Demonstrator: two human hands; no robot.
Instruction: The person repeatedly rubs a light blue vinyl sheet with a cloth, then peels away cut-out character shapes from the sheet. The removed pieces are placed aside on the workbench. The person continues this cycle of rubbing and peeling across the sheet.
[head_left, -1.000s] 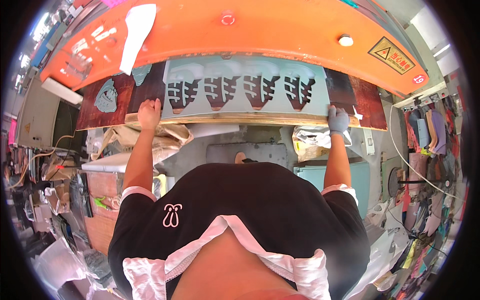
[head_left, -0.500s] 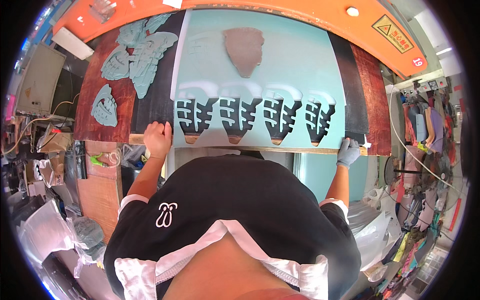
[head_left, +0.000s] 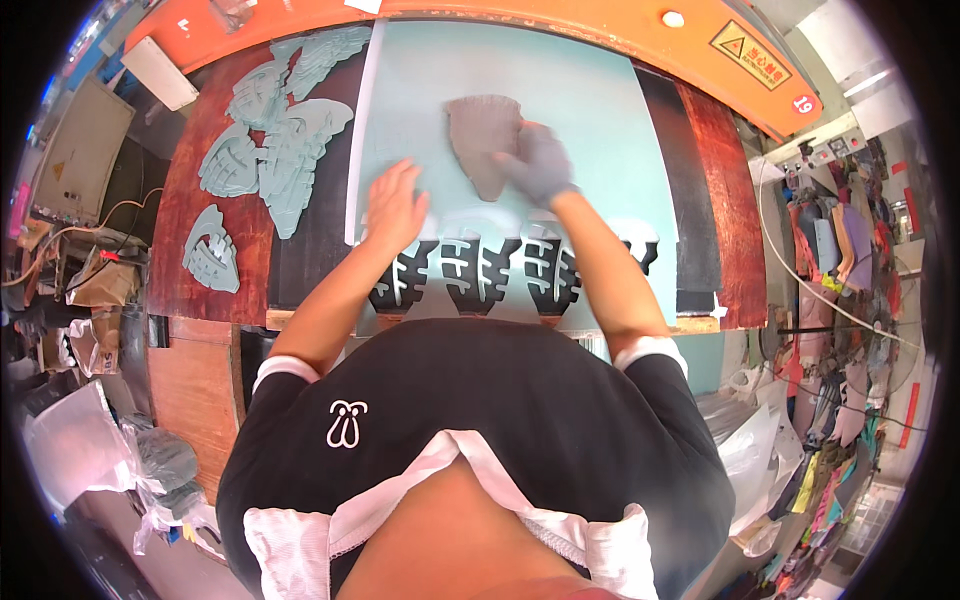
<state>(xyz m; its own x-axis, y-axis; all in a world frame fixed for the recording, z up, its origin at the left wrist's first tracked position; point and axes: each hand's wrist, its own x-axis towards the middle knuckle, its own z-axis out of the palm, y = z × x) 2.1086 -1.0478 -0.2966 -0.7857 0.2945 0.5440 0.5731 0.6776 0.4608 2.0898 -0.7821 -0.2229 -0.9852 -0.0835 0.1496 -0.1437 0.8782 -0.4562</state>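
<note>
A pale green sheet (head_left: 600,120) covers the middle of the board, with a row of slotted cut-outs (head_left: 475,270) along its near side showing black beneath. On the sheet lies a flat brown-grey shaped piece (head_left: 475,130), broad at the far end and tapering toward me; its exact kind is unclear. My right hand (head_left: 545,168), in a grey glove and slightly blurred, is at this piece's right edge, thumb over it and fingers apart from the thumb. My bare left hand (head_left: 398,208) is over the sheet, left of the piece, fingers loosely extended and holding nothing.
Pale green cut pieces (head_left: 295,150) are piled on the red-brown board (head_left: 180,200) at the left, with a single slotted piece (head_left: 210,252) nearer me. An orange machine beam (head_left: 560,30) spans the far side. Plastic bags (head_left: 75,440) and hanging coloured pieces (head_left: 835,235) flank the workspace.
Both hands have left the board's near edge and moved forward over the sheet. My right hand has reached the brown-grey piece. The view has shifted slightly.
</note>
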